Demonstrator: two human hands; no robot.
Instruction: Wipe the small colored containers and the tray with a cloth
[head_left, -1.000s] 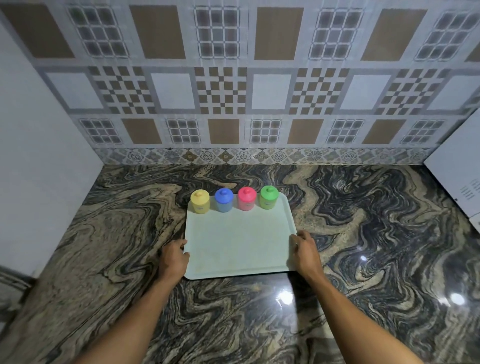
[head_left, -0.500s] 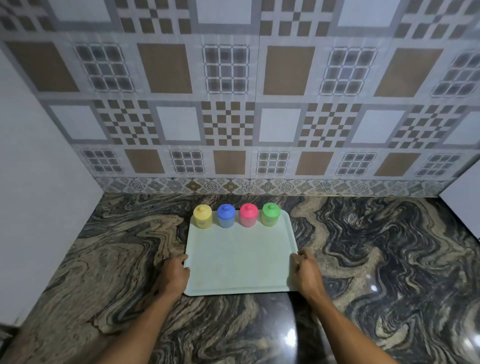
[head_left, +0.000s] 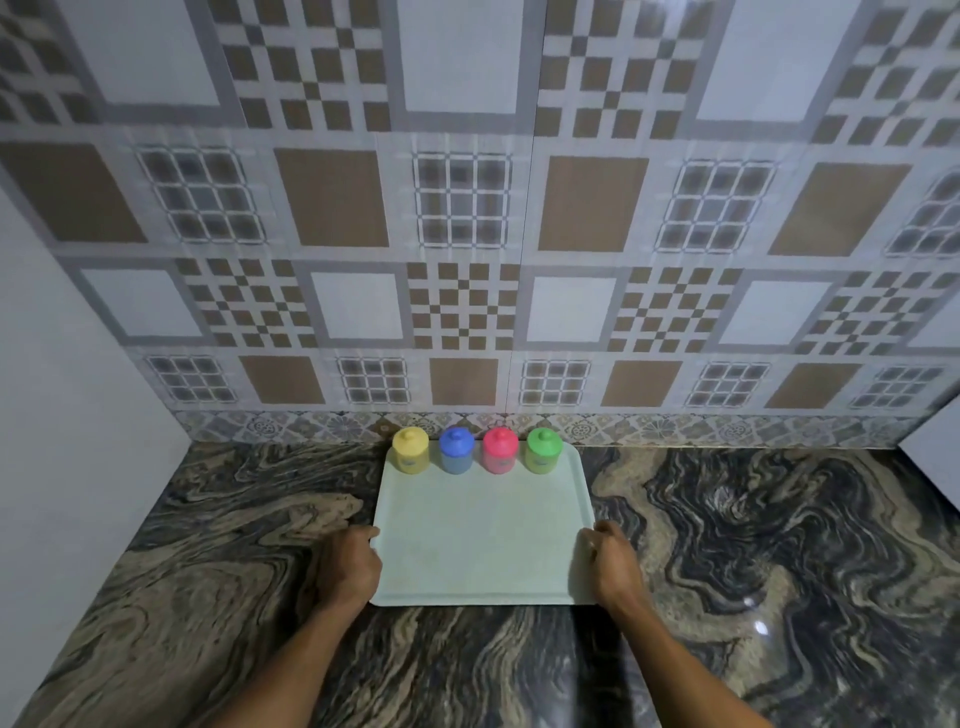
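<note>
- The left hand (head_left: 349, 569) and the right hand (head_left: 613, 564) each grasp a side rim of the pale tray (head_left: 483, 540), fingers curled round the edge near its front corners. To my eye that is a two-sided hold for squaring or shifting the tray, not wiping it.
- Between the two sets of fingers lies the tray's bare floor. Well beyond the fingertips, along the far rim, stand the yellow container (head_left: 410, 451), blue container (head_left: 456, 451), pink container (head_left: 500, 451) and green container (head_left: 543, 451) — upright, lids on, in a close row.
- Lined up at the back like that, they leave most of the tray open, which I judge handy for wiping.
- No cloth is in sight, so I reckon the wiping proper has not begun.
- The tray sits on a glossy, swirled stone countertop (head_left: 779, 545) that spreads outward from both hands — the sheen suggests it would slide easily.
- Beyond the containers rises a tiled wall (head_left: 467, 208) of brown, white and checked squares. A plain white panel (head_left: 62, 415) stands off past the left fingers.
</note>
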